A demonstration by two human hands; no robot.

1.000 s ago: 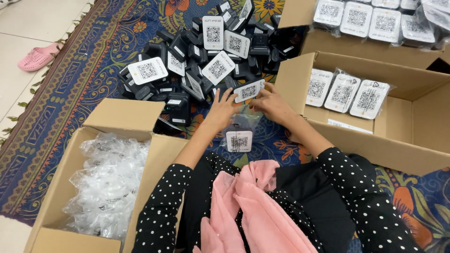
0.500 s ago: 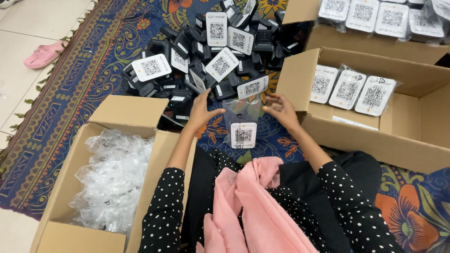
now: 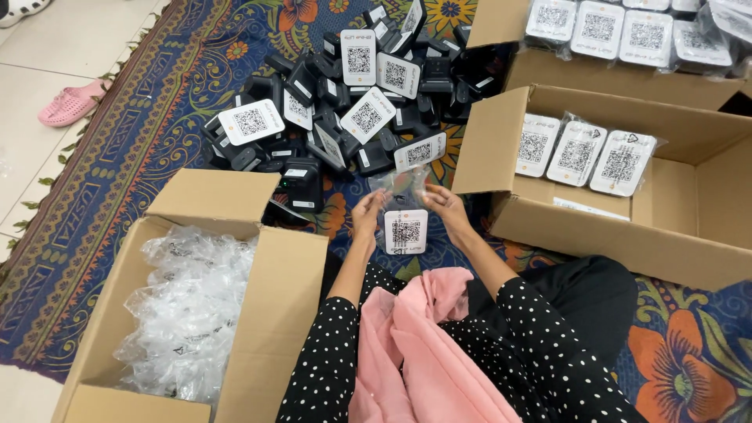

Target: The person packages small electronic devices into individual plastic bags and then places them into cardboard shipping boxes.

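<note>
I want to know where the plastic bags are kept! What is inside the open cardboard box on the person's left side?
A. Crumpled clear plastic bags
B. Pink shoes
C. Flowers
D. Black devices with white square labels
A. The left cardboard box is filled with crumpled clear plastic bags; the black devices lie in a heap on the patterned rug instead.

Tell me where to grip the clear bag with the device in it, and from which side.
Grip the clear bag by its top corners, one from each side, as the left hand and right hand do now. The white-faced device sits low in it, so the upper part is empty film that probably pinches flat.
</note>
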